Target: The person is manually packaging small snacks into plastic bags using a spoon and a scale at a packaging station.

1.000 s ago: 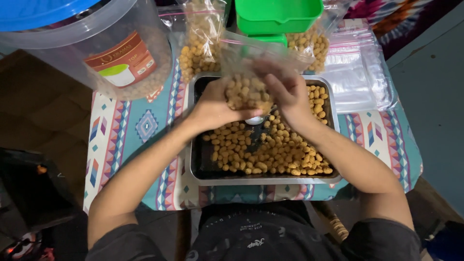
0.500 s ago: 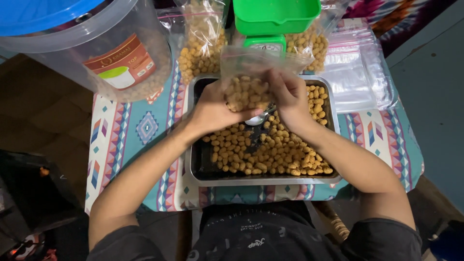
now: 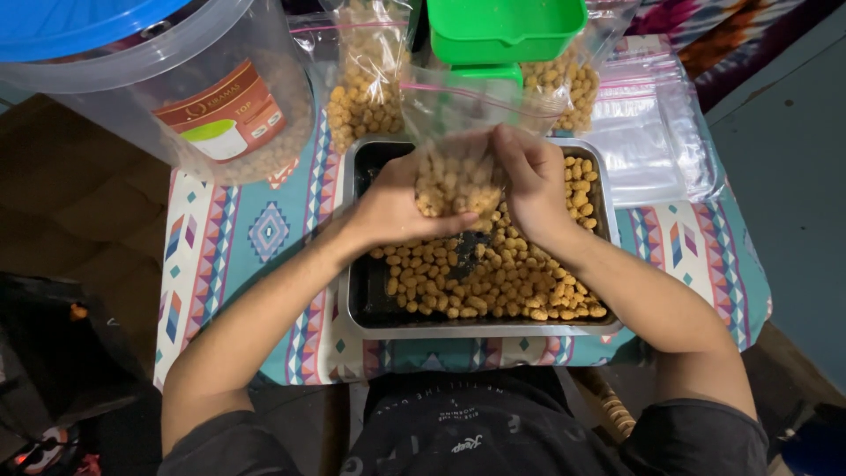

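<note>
the soft, slippery plastic bag (image 3: pixel 458 176) of round snacks was gripped at both sides by the left hand (image 3: pixel 397 207) and right hand (image 3: pixel 529 181), fingers clenched.

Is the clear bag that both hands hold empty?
No, the clear bag between the left hand and right hand already holds many small yellow snack balls.

A small table (image 3: pixel 264 234) fills the middle of the view, covered with a cloth in teal, white, pink and navy geometric patterns that hangs over its front edge. Past its left edge lies a brown tiled floor (image 3: pixel 79 220), dim and in shadow. Beyond the right edge the floor (image 3: pixel 784 159) looks blue-grey. At the far right corner a patterned fabric (image 3: pixel 705 26) in red and purple shows.
</note>
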